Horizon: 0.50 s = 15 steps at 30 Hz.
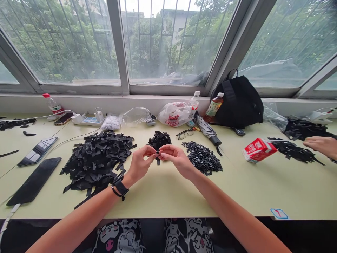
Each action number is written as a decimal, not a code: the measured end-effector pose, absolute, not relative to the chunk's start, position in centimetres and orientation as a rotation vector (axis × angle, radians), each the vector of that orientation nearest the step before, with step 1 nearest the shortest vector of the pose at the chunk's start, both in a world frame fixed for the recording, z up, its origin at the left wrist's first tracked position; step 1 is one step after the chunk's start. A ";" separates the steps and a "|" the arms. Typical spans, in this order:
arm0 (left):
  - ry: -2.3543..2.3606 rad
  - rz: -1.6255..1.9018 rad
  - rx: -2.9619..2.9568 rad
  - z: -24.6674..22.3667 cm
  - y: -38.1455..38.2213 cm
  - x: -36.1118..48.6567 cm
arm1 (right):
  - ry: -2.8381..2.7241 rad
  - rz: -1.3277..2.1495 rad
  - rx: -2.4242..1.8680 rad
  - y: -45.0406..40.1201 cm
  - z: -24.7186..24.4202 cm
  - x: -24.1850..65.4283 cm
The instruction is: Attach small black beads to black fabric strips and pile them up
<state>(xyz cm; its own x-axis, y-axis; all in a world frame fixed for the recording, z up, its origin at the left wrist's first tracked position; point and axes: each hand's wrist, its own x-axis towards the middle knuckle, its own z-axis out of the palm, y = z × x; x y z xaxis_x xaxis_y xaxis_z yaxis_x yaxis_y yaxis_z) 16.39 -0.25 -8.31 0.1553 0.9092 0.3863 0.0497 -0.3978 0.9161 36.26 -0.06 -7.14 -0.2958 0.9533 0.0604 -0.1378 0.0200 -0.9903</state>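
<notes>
- At the far left of the surface, you had loose black strips, with a striped flat panel and a black flat panel nearer to you.
- Behind them, a red-capped bottle and a power strip lay along the back by the window.
- Right of the panels sat a large heap of black strips, just beside your left hand, which wore a black watch.
- Your left and right hands were together, their fingertips closed from both sides on a small black piece. It hung in the air over the surface, just in front of a small pile of black strips.
- The step in hand was this two-handed pinch on one piece; what it was being joined to, if anything, was too small to tell.
- Your right hand was nearest a heap of small dark rings, with glasses and a folded umbrella behind it.
- Your next move called for steady fingertips, since the piece was tiny.
- Further right stood a red-and-white carton, then more black strips, with another person's hand close by them.
</notes>
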 end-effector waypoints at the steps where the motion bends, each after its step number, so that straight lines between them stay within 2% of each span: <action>1: 0.934 1.338 1.626 -8.3 -0.2 16.4 | -1.340 1.462 -0.918 0.0 -7.1 36.3; 15: 0.920 1.301 1.665 -8.2 -0.4 16.6 | -1.318 1.488 -0.908 0.0 -7.3 36.1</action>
